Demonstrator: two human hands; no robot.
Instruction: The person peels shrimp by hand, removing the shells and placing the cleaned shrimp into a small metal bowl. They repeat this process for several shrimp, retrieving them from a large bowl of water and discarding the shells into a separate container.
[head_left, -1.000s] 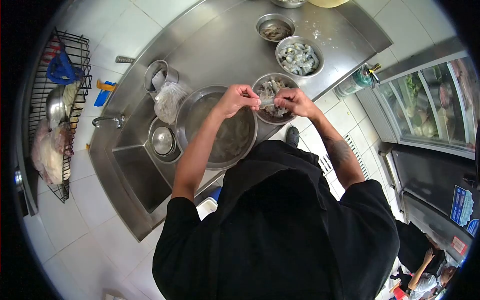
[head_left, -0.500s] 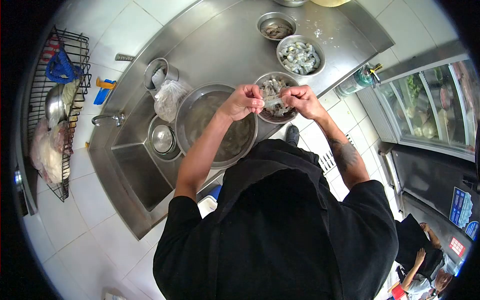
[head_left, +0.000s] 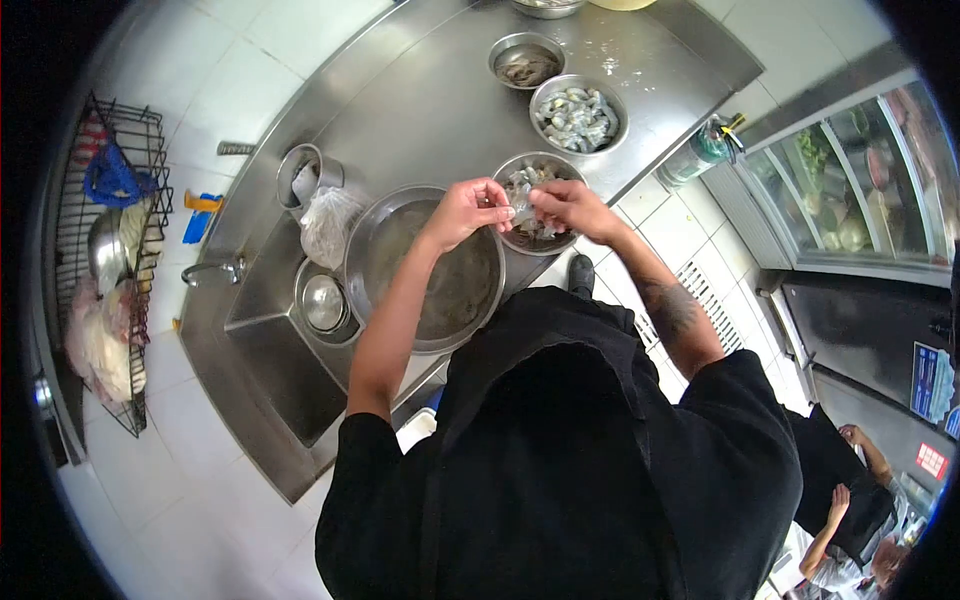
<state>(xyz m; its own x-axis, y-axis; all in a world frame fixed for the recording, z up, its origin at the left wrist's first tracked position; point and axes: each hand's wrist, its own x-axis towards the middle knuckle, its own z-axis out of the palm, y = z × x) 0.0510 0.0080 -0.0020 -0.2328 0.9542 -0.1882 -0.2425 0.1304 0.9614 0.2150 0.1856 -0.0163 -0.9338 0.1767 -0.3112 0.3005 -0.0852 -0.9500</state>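
My left hand (head_left: 467, 213) is closed in a pinch on a pale, translucent shrimp (head_left: 521, 204), over the near steel bowl's left side. Curled in close from the right, my right hand (head_left: 577, 208) has its thumb and fingertips at the shrimp's other end. Beneath them is the bowl (head_left: 574, 172), with greyish shrimp pieces or shells (head_left: 540, 180) inside; my fingers hide part of them. A second bowl of pale shrimp (head_left: 577, 120) stands just beyond. Farther back, a smaller bowl (head_left: 527, 62) contains darker, greyish shrimp.
A wide basin of cloudy water (head_left: 440, 290) sits at my left hand's side, near a plastic bag (head_left: 328, 228) and a steel pot (head_left: 305, 176). The sink (head_left: 285, 375) is farther left. At right are a green cylinder (head_left: 700, 150) and a glass-door fridge (head_left: 850, 190). Another person (head_left: 850, 510) stands at lower right.
Both hands have shifted slightly left in view and stay close together at the shrimp. The right hand has turned, its fingers more curled. The whole scene has shifted a little as the camera moved.
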